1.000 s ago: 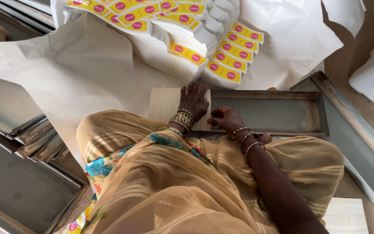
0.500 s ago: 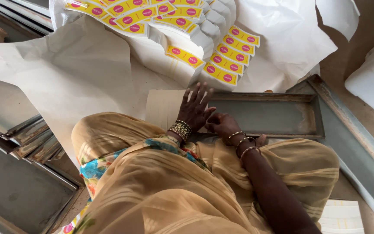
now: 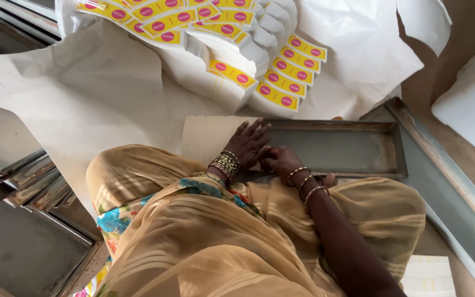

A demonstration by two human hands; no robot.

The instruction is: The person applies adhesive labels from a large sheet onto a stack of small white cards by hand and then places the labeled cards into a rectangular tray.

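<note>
My left hand (image 3: 247, 144) lies flat, fingers spread, pressing on a pale cream sheet (image 3: 204, 137) that sits at the left end of a shallow grey metal tray (image 3: 347, 148). My right hand (image 3: 282, 161) is curled just to the right of it, fingers bent down at the tray's near edge; whether it pinches the sheet is hidden. Both wrists carry bangles. My knees, under tan cloth, fill the lower view.
Rows of white cartons with yellow labels and pink dots (image 3: 232, 38) lie on a large white paper (image 3: 83, 93) beyond the tray. Stacked metal trays (image 3: 23, 220) stand at left. A white sheet stack (image 3: 430, 275) lies at lower right, a white slab (image 3: 474, 104) at right.
The view has shifted slightly. My left hand has spread flatter on the cream sheet; my right hand stays curled beside it.
</note>
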